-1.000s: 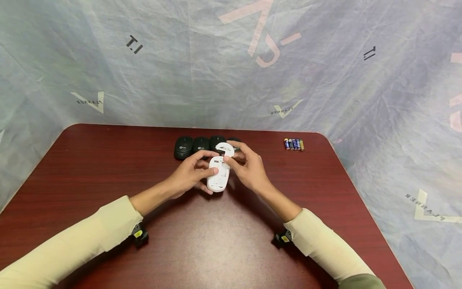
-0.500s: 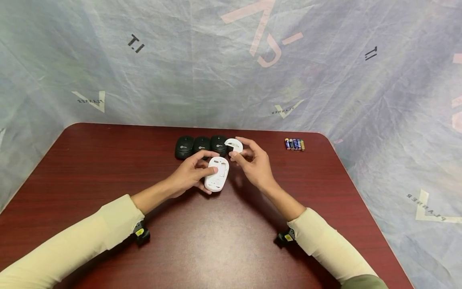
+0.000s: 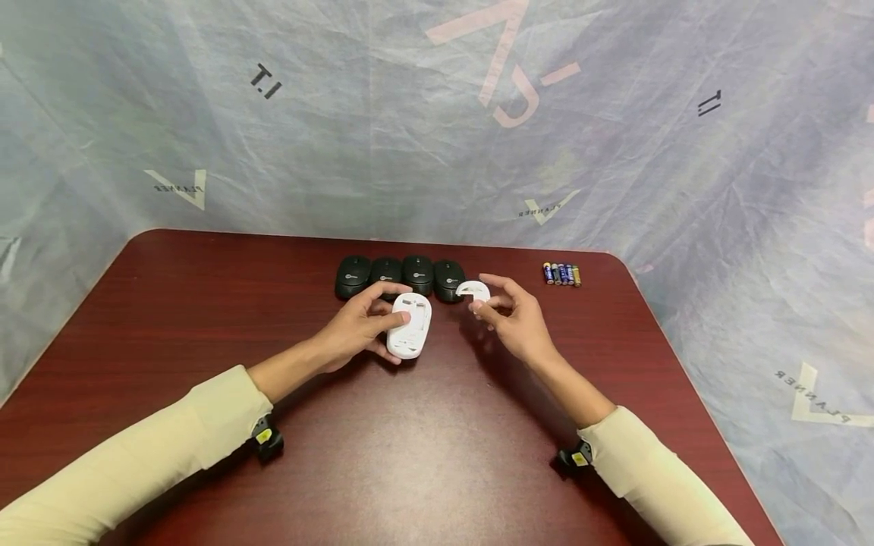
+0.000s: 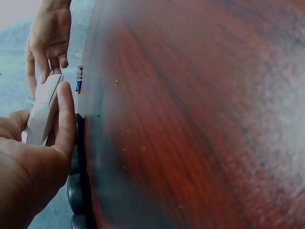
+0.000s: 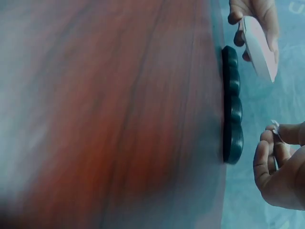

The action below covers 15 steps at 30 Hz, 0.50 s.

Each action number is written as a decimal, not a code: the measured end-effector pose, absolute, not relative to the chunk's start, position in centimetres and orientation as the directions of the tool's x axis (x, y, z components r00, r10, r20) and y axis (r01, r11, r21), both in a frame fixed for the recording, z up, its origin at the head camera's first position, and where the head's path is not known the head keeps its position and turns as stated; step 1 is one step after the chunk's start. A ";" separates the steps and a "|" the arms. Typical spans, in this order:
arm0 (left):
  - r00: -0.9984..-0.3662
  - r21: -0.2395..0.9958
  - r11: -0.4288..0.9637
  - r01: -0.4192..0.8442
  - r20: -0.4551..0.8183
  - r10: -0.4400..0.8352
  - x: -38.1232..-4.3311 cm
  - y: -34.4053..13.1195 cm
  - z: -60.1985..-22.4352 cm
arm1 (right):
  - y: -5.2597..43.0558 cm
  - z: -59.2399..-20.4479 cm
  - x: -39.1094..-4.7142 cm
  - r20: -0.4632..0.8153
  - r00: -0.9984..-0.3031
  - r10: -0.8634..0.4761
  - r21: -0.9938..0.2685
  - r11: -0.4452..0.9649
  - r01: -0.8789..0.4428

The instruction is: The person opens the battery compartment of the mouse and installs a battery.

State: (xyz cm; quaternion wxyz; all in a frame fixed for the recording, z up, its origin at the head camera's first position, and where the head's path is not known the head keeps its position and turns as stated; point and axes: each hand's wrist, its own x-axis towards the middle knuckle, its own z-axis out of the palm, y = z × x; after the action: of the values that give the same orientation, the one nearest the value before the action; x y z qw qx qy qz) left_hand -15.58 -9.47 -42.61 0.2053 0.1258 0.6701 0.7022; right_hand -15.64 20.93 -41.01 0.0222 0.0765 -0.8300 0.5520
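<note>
My left hand grips a white computer mouse by its sides, thumb across its underside. The underside faces up, and its battery compartment shows uncovered. To the right, my right hand pinches a small white battery cover with a curved rim between thumb and fingers. Cover and mouse are apart in the head view. Seen from the right wrist, the mouse is held above the table, and only a thin edge of the cover shows. The left wrist view shows the mouse edge-on.
Several black computer mice stand in a row behind the hands, partly overlapped by the left fingers' side. Several small batteries lie side by side at the back right of the dark red table. A printed grey sheet hangs behind.
My right hand has pulled the battery cover off to the right, away from the mouse. My left hand has stayed nearly in place with the mouse.
</note>
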 end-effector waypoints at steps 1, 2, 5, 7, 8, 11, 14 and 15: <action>-0.885 0.992 -0.023 -0.123 -0.099 0.455 -15.6 -9.5 -42.6 | 21.4 -41.0 -15.6 0.108 -0.989 -0.098 -0.909 0.393 -0.139; -0.886 0.992 -0.026 -0.124 -0.099 0.454 -15.6 -9.5 -42.6 | 21.8 -41.1 -15.5 0.094 -0.991 -0.094 -0.906 0.404 -0.124; -0.887 0.991 -0.034 -0.130 -0.101 0.450 -15.6 -9.5 -42.6 | 22.9 -41.1 -15.2 0.059 -0.995 -0.079 -0.904 0.420 -0.087; -0.887 0.990 -0.037 -0.133 -0.102 0.451 -15.6 -9.5 -42.6 | 23.7 -41.1 -15.0 0.041 -0.997 -0.068 -0.901 0.429 -0.067; -0.886 0.990 -0.038 -0.133 -0.101 0.452 -15.6 -9.5 -42.7 | 24.0 -41.1 -15.0 0.033 -0.998 -0.062 -0.900 0.433 -0.057; -0.887 0.991 -0.037 -0.131 -0.100 0.452 -15.6 -9.5 -42.7 | 25.1 -41.0 -14.7 0.008 -0.999 -0.050 -0.904 0.427 -0.028; -0.886 0.991 -0.034 -0.128 -0.099 0.453 -15.5 -9.6 -42.6 | 26.3 -41.0 -14.6 -0.017 -0.999 -0.037 -0.906 0.423 0.000; -0.885 0.991 -0.033 -0.127 -0.098 0.454 -15.5 -9.6 -42.6 | 26.7 -41.0 -14.5 -0.025 -0.999 -0.034 -0.906 0.424 0.009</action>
State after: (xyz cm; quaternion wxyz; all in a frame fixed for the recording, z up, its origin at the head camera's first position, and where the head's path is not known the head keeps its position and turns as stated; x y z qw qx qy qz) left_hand -15.49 -9.59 -42.59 0.2052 0.1233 0.6643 0.7081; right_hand -14.50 26.71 -40.97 -0.0196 0.0074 -0.8436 0.5366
